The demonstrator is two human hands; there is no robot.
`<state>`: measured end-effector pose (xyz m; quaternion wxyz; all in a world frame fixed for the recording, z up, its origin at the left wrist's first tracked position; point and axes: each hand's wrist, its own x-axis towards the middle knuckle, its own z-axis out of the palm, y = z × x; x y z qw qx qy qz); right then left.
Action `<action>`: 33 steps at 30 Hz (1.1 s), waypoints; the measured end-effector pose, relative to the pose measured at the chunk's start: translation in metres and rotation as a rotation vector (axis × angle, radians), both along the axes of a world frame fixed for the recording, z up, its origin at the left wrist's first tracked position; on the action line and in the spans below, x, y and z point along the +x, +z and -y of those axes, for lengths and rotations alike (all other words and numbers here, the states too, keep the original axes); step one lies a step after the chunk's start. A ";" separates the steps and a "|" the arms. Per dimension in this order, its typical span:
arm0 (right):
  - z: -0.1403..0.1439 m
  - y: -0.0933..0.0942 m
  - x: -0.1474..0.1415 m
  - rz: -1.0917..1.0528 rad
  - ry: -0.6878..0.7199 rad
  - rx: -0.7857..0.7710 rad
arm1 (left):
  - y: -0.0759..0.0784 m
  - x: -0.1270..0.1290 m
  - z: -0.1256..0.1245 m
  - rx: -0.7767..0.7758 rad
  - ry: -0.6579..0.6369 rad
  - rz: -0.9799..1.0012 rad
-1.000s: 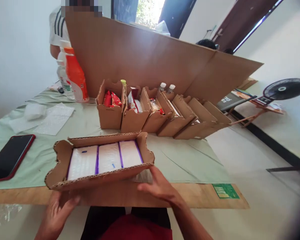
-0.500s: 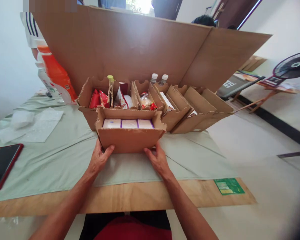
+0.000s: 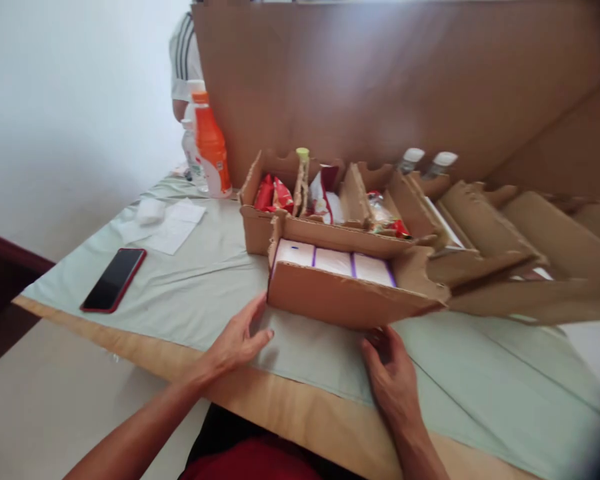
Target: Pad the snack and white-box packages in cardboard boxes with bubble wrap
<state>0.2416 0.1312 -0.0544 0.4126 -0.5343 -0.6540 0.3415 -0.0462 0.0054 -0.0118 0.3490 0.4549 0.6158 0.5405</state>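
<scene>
A low cardboard tray (image 3: 340,299) with three white packs edged in purple (image 3: 334,261) stands on the pale green cloth (image 3: 195,293), pressed against a row of cardboard trays (image 3: 260,227) that hold red snack packets and bottles. My left hand (image 3: 237,340) hovers by the tray's near left corner, fingers apart, holding nothing. My right hand (image 3: 393,373) lies just below the tray's front wall, fingers loosely curled, empty.
A red-edged phone (image 3: 113,280) lies on the cloth at the left. White wrapping sheets (image 3: 167,223) and an orange bottle (image 3: 211,150) are farther back. A tall cardboard sheet (image 3: 380,80) stands behind the trays. A person in a striped white shirt (image 3: 184,60) stands beyond it.
The tray went from the table's near edge up against the row of trays. Both hands have let go of it and drawn back. The view has swung to the left.
</scene>
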 end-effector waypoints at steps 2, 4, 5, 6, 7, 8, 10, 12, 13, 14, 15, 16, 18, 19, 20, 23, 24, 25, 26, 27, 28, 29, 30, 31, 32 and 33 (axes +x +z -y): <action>0.003 -0.006 0.003 0.000 -0.043 -0.013 | 0.012 -0.022 0.026 -0.105 -0.207 -0.026; 0.004 -0.009 0.005 0.030 -0.067 -0.030 | 0.026 -0.059 0.042 -0.202 -0.337 -0.140; 0.004 -0.009 0.005 0.056 -0.077 -0.033 | 0.033 -0.083 0.044 -0.220 -0.274 -0.241; 0.004 -0.009 0.004 0.083 -0.084 -0.032 | 0.039 -0.111 0.042 -0.215 -0.083 -0.374; 0.003 -0.008 0.004 0.107 -0.090 -0.031 | 0.043 -0.140 0.037 -0.239 0.163 -0.532; 0.002 -0.007 0.003 0.128 -0.098 -0.031 | 0.046 -0.169 0.028 -0.259 0.306 -0.593; 0.001 -0.005 0.003 0.169 -0.118 -0.040 | 0.046 -0.220 0.008 -0.292 0.483 -0.661; 0.000 -0.002 0.003 0.214 -0.144 -0.061 | 0.040 -0.255 -0.013 -0.331 0.567 -0.724; -0.001 0.000 0.003 0.235 -0.158 -0.076 | 0.035 -0.266 -0.023 -0.351 0.581 -0.755; -0.001 0.001 0.003 0.250 -0.169 -0.094 | 0.029 -0.272 -0.032 -0.370 0.580 -0.785; 0.000 0.002 0.003 0.260 -0.180 -0.113 | 0.022 -0.274 -0.040 -0.389 0.571 -0.812; 0.000 0.003 0.003 0.264 -0.188 -0.130 | 0.016 -0.275 -0.047 -0.406 0.560 -0.837; 0.001 0.004 0.003 0.259 -0.192 -0.153 | 0.006 -0.272 -0.057 -0.437 0.554 -0.876; 0.001 0.004 0.003 0.252 -0.190 -0.154 | 0.004 -0.271 -0.060 -0.448 0.560 -0.891; 0.001 0.003 0.002 0.242 -0.188 -0.147 | 0.003 -0.270 -0.062 -0.455 0.571 -0.905; 0.001 0.001 0.002 0.202 -0.182 -0.105 | 0.011 -0.266 -0.058 -0.434 0.602 -0.940; 0.001 0.000 0.003 0.187 -0.177 -0.085 | 0.016 -0.261 -0.054 -0.409 0.606 -0.953; 0.002 0.000 0.003 0.173 -0.168 -0.063 | 0.020 -0.254 -0.048 -0.376 0.604 -0.966; 0.002 0.001 0.003 0.161 -0.160 -0.034 | 0.024 -0.244 -0.039 -0.337 0.595 -0.976; 0.004 0.002 0.003 0.150 -0.153 0.004 | 0.028 -0.231 -0.029 -0.294 0.578 -0.984; 0.006 0.004 0.003 0.142 -0.151 0.053 | 0.029 -0.214 -0.017 -0.251 0.552 -0.987; 0.010 0.007 0.002 0.129 -0.153 0.112 | 0.029 -0.195 -0.004 -0.209 0.519 -0.985; 0.015 0.010 0.001 0.112 -0.154 0.177 | 0.028 -0.173 0.011 -0.172 0.481 -0.980; 0.021 0.014 -0.001 0.091 -0.150 0.238 | 0.026 -0.151 0.026 -0.133 0.435 -0.972; 0.029 0.017 -0.003 0.070 -0.132 0.286 | 0.022 -0.129 0.041 -0.085 0.384 -0.966; 0.037 0.022 -0.007 0.057 -0.090 0.315 | 0.019 -0.107 0.056 -0.014 0.321 -0.966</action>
